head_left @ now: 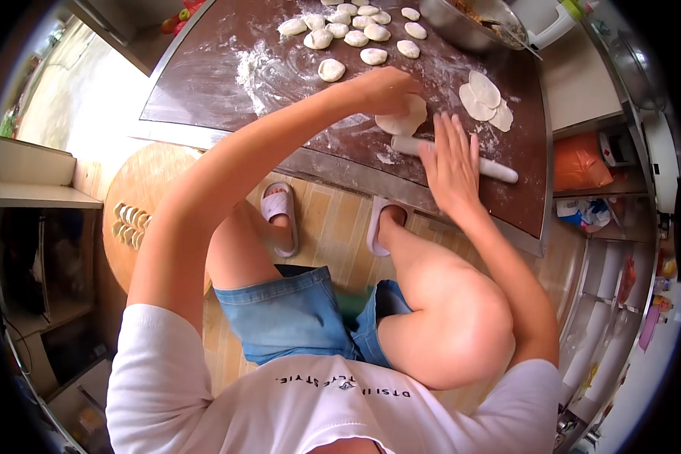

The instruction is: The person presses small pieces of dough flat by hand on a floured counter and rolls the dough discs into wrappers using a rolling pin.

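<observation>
My left hand (pixel 386 91) is closed at the upper edge of a flat round dough wrapper (pixel 405 119) on the brown table; its fingertips are partly hidden. Stretched out flat, my right hand (pixel 452 163) lies across the middle of a floury rolling pin (pixel 498 171), with its fingers extended past it. The pin's left end is beside the wrapper. Several rolled wrappers (pixel 483 98) overlap to the right. Farther back, several small floured dough pieces (pixel 356 38) are spread out.
A metal bowl of filling (pixel 477 23) with a utensil stands at the table's back right. White flour marks the brown tabletop (pixel 204 83). At the left, a round wooden board (pixel 140 185) holds several shaped pieces. Shelves (pixel 605 193) flank the right side.
</observation>
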A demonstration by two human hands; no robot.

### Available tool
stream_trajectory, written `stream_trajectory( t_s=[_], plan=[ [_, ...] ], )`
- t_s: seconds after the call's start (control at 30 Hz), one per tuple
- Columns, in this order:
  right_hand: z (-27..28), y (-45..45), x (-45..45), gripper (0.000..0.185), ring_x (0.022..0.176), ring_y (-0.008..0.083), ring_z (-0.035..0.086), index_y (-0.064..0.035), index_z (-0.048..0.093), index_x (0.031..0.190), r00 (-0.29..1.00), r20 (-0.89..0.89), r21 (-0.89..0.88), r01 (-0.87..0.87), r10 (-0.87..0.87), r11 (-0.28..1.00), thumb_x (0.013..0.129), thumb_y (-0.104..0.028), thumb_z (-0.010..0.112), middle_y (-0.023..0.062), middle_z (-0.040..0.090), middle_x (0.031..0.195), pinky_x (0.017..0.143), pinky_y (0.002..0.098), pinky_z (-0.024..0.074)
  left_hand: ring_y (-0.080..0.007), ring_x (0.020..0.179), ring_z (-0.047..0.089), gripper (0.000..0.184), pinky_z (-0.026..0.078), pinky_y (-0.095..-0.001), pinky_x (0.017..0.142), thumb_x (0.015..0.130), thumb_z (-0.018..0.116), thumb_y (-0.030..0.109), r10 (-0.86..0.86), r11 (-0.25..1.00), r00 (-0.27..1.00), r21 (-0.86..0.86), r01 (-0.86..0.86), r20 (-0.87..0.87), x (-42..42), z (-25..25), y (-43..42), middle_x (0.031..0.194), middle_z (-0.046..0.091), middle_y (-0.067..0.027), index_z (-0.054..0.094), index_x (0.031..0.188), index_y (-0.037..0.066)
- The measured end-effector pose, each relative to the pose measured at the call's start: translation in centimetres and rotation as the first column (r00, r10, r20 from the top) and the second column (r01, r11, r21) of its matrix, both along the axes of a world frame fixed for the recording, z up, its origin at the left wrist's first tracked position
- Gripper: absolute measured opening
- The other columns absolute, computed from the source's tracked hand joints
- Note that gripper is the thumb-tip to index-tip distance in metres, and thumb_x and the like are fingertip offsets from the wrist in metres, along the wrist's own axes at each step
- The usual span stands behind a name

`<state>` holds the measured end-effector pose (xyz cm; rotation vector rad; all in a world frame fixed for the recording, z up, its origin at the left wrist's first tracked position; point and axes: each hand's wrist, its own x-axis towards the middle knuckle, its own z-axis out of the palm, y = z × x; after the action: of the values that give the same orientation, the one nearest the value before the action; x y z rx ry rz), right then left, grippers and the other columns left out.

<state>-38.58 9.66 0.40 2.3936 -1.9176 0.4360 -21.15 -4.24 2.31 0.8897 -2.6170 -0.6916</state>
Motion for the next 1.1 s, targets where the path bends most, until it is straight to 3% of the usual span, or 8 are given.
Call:
stream_trajectory(
  t_s=[0.13, 0.2, 0.33, 0.53, 0.67, 0.83, 0.87, 1.1],
  plan=[
    [1.0, 3.1, -1.3, 0.066, 0.140, 0.0308, 0.021, 0.0003, 0.027, 0.143, 0.998, 0.018, 0.098, -0.057, 0.056, 0.994, 0.094, -0.040, 0.045, 0.0175, 0.030, 0.147, 0.113, 0.0498, 0.0096, -0.0228, 0.077, 0.064, 0.028, 0.050, -0.0337, 0.071, 0.076, 0.068, 0.014, 0.161, 0.978, 0.977, 0.159, -0.138, -0.141, 7.7, 2.6, 1.4, 0.084, 0.067, -0.0135, 0.066, 0.101, 0.002],
    [0.6, 3.0, -1.8, 0.065, 0.140, 0.0296, 0.021, -0.0011, 0.027, 0.143, 0.998, 0.005, 0.051, -0.063, 0.063, 0.997, 0.095, -0.041, 0.043, 0.0150, 0.030, 0.148, 0.113, 0.0495, 0.0100, -0.0229, 0.074, 0.064, 0.023, 0.050, -0.0318, 0.067, 0.078, 0.067, 0.012, 0.423, 0.899, 0.885, -0.032, -0.437, -0.192, 12.0, 5.1, 2.1, 0.080, 0.066, -0.0111, 0.066, 0.099, 0.002],
    [0.6, 2.9, -1.8, 0.064, 0.140, 0.0289, 0.021, -0.0022, 0.028, 0.143, 0.998, -0.012, 0.038, -0.068, 0.069, 0.997, 0.096, -0.043, 0.041, 0.0138, 0.030, 0.148, 0.113, 0.0499, 0.0102, -0.0253, 0.080, 0.063, 0.018, 0.052, -0.0367, 0.071, 0.080, 0.065, 0.008, 0.338, 0.833, 0.941, -0.468, -0.295, 0.007, 15.7, -0.8, 5.0, 0.090, 0.063, -0.0091, 0.069, 0.097, 0.008],
    [0.4, 3.0, -1.7, 0.064, 0.140, 0.0288, 0.022, -0.0031, 0.029, 0.143, 0.997, -0.001, 0.000, -0.077, 0.077, 0.997, 0.096, -0.044, 0.040, 0.0131, 0.030, 0.148, 0.113, 0.0502, 0.0107, -0.0248, 0.075, 0.065, 0.019, 0.051, -0.0350, 0.070, 0.078, 0.067, 0.012, 0.501, 0.860, 0.848, -0.010, -0.510, -0.169, 15.6, 2.7, 3.6, 0.083, 0.067, -0.0137, 0.068, 0.095, 0.004],
    [0.4, 3.1, -1.7, 0.062, 0.140, 0.0294, 0.023, -0.0039, 0.031, 0.142, 0.997, 0.003, 0.000, -0.082, 0.082, 0.997, 0.095, -0.043, 0.041, 0.0131, 0.030, 0.148, 0.112, 0.0509, 0.0117, -0.0253, 0.073, 0.065, 0.020, 0.050, -0.0356, 0.067, 0.076, 0.070, 0.016, 0.429, 0.902, 0.903, -0.069, -0.427, 0.018, 17.1, 0.6, -0.1, 0.079, 0.067, -0.0152, 0.067, 0.091, 0.002],
    [0.3, 3.4, -1.6, 0.060, 0.139, 0.0303, 0.024, -0.0051, 0.033, 0.142, 0.996, -0.005, -0.028, -0.093, 0.092, 0.995, 0.096, -0.043, 0.041, 0.0132, 0.031, 0.148, 0.111, 0.0517, 0.0133, -0.0296, 0.089, 0.059, 0.017, 0.048, -0.0384, 0.073, 0.075, 0.071, 0.018, 0.408, 0.820, 0.902, -0.377, -0.431, -0.144, 16.6, -1.2, -0.7, 0.095, 0.062, -0.0117, 0.065, 0.083, 0.004],
    [0.3, 3.3, -1.6, 0.060, 0.139, 0.0304, 0.024, -0.0053, 0.033, 0.142, 0.996, -0.004, -0.023, -0.091, 0.091, 0.996, 0.096, -0.043, 0.041, 0.0133, 0.031, 0.148, 0.111, 0.0516, 0.0136, -0.0288, 0.085, 0.059, 0.017, 0.048, -0.0385, 0.073, 0.075, 0.070, 0.017, 0.364, 0.906, 0.906, -0.142, -0.398, -0.217, 15.1, -2.0, 0.1, 0.089, 0.060, -0.0109, 0.064, 0.082, 0.003],
    [0.9, 2.6, -2.1, 0.053, 0.135, 0.0310, 0.032, -0.0032, 0.040, 0.137, 0.990, 0.054, -0.014, -0.128, 0.129, 0.992, 0.097, -0.038, 0.040, 0.0164, 0.041, 0.142, 0.110, 0.0492, 0.0203, -0.0240, 0.074, 0.062, 0.014, 0.049, -0.0340, 0.069, 0.079, 0.066, 0.012, 0.116, 0.983, 0.959, 0.167, -0.074, -0.257, 3.0, -0.2, 3.7, 0.080, 0.063, -0.0120, 0.061, 0.081, -0.001]
  ],
)
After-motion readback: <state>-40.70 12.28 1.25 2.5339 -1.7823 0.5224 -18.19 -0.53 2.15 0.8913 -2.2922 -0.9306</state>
